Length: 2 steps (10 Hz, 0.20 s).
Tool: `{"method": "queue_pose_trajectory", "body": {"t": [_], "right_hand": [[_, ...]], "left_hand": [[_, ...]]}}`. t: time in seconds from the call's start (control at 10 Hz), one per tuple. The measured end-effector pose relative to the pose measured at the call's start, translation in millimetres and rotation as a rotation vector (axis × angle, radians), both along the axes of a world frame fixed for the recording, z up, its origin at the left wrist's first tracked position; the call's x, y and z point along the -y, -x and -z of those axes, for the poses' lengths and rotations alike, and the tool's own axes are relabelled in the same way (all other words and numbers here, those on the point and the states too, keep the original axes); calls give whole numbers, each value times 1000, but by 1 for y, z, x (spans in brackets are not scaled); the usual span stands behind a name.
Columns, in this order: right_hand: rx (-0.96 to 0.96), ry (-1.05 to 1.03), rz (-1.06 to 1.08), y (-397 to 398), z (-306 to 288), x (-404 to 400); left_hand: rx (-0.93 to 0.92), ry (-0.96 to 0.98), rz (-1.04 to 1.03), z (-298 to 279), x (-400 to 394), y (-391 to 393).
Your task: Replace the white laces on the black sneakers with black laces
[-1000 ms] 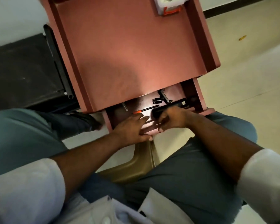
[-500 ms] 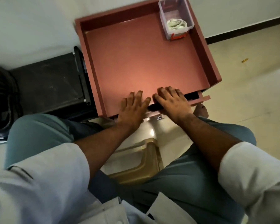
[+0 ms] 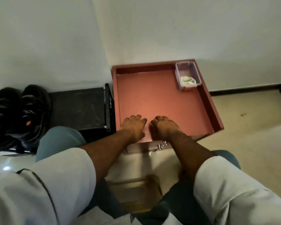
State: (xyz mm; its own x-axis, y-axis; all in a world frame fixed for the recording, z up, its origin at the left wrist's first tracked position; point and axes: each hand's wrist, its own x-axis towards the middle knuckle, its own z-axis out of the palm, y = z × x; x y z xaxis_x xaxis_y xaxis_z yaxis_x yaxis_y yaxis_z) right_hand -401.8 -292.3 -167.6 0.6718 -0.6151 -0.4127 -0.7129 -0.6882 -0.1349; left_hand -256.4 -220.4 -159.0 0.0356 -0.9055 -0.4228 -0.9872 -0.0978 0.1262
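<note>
Head view. The black sneakers [image 3: 18, 111] are seen standing side by side on a dark low shelf [image 3: 78, 108] at its left end, against the wall and well apart from both hands. The left hand [image 3: 133, 127] lies flat, fingers extended, on the near edge of the reddish worktop [image 3: 152, 98]; nothing is held. The right hand [image 3: 165, 127] rests beside it with fingers curled under; whether anything is enclosed cannot be told. A clear plastic box [image 3: 187, 75] holding a pale coiled bundle, possibly laces, is placed at the far right corner. The sneakers are judged light and pliable, best taken at the heel collar; laces are judged limp and best pinched at the tips.
</note>
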Motion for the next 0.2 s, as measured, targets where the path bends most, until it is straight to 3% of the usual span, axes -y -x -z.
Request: {"method": "queue_pose_trajectory", "body": {"t": [0.2], "right_hand": [[-17,-40,-19,-88,-41,29]], "left_hand": [[59,48,-165,-41,26,-66]]}}
